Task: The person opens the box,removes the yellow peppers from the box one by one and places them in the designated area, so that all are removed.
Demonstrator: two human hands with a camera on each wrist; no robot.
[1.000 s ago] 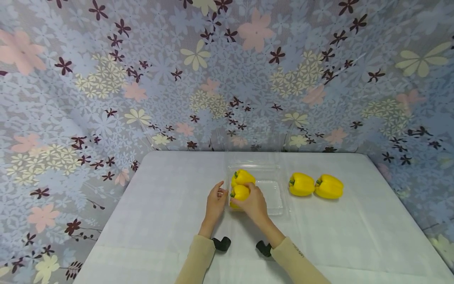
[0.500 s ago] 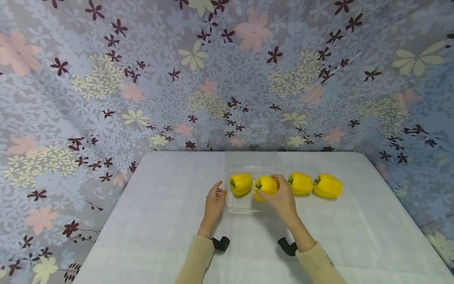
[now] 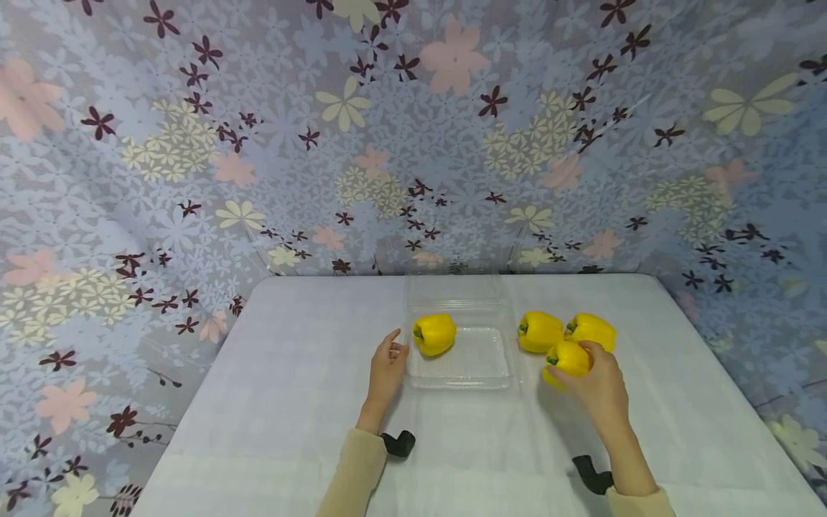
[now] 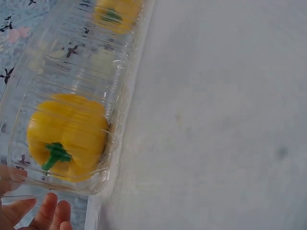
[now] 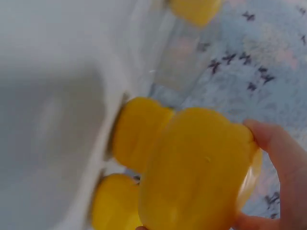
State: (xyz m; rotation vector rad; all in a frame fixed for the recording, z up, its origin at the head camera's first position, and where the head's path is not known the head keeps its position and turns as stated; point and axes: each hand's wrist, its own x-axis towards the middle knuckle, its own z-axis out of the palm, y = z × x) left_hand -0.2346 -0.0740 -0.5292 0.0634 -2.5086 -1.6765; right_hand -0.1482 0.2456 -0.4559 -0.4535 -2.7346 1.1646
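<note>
A yellow bell pepper is gripped between the thumb and fingers of my right hand, close in front of two others. In the right wrist view the held bell pepper fills the middle. One more bell pepper lies at the left end of a clear plastic container. My left hand is beside the container's left side, fingers loosely bent and holding nothing. The left wrist view shows its fingertips right at the container's end, near the green stem of the pepper inside.
Two yellow bell peppers, a left one and a right one, lie right of the container. The container's clear lid stands open at the back. A white cloth covers the table, with a floral curtain behind.
My right hand has lifted one bell pepper out of the container and carried it right, toward the two outside. The left hand stays beside the container.
</note>
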